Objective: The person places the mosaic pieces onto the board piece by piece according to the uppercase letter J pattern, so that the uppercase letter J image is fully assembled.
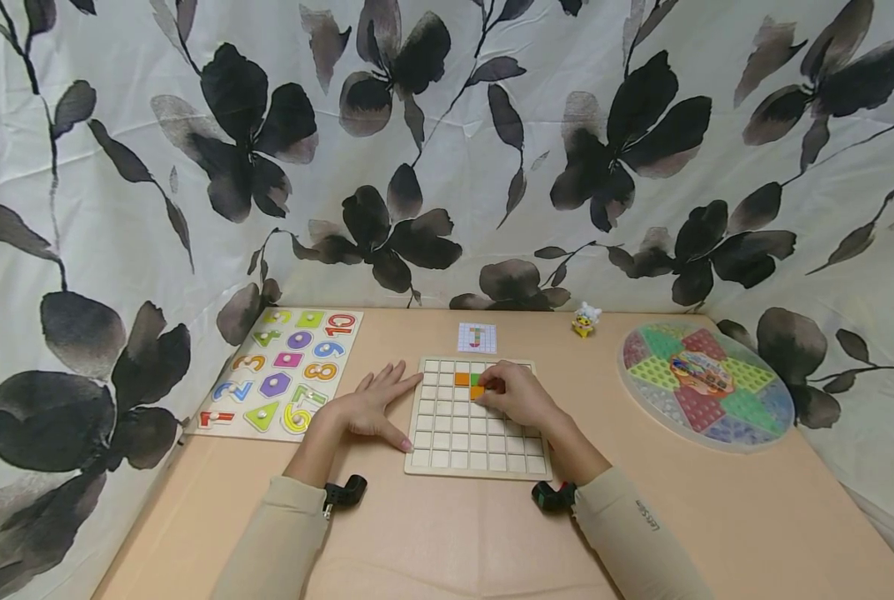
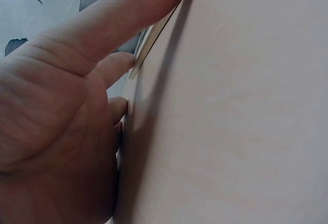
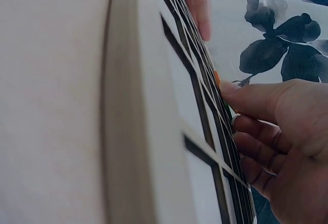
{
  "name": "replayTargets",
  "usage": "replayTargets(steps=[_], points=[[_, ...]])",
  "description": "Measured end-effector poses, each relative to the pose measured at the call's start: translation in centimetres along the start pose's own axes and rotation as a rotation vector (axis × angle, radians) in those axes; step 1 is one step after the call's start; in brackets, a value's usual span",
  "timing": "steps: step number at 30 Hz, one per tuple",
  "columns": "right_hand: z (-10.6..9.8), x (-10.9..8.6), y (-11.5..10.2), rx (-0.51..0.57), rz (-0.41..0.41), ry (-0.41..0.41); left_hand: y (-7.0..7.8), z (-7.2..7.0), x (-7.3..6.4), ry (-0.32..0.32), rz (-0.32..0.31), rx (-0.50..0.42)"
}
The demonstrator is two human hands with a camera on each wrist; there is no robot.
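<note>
A pale wooden grid board (image 1: pixel 476 458) lies on the table in the head view. Near its upper middle are an orange tile (image 1: pixel 462 379), a green tile (image 1: pixel 475 379) and, just below the green one, a second orange tile (image 1: pixel 477 392). The fingers and thumb of my right hand (image 1: pixel 521 398) are curled at this lower orange tile and pinch it; its right side is hidden. My left hand (image 1: pixel 367 408) spreads along the board's left edge, thumb and index fingertip touching it. In the right wrist view, a bit of orange tile (image 3: pixel 217 77) shows beside the thumb.
Behind the board lies a small card (image 1: pixel 477 337) with a coloured grid pattern. A number-and-shape puzzle board (image 1: pixel 282 375) is at left. On the right are a round, patterned game case (image 1: pixel 705 387) and a small toy figure (image 1: pixel 585 319). Floral cloth (image 1: pixel 417 167) hangs behind the table.
</note>
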State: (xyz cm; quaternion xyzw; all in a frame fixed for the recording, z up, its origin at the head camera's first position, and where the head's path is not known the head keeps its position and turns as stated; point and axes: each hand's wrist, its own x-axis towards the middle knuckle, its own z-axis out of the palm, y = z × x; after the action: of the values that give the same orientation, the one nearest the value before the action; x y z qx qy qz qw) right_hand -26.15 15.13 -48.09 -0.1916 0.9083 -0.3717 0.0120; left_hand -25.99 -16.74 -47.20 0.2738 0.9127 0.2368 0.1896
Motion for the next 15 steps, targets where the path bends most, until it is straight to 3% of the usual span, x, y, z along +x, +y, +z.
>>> replayTargets(steps=[15], points=[[0.13,0.06,0.25,-0.002,-0.007,-0.007,-0.05,0.03,-0.06,0.003,0.008,-0.003]])
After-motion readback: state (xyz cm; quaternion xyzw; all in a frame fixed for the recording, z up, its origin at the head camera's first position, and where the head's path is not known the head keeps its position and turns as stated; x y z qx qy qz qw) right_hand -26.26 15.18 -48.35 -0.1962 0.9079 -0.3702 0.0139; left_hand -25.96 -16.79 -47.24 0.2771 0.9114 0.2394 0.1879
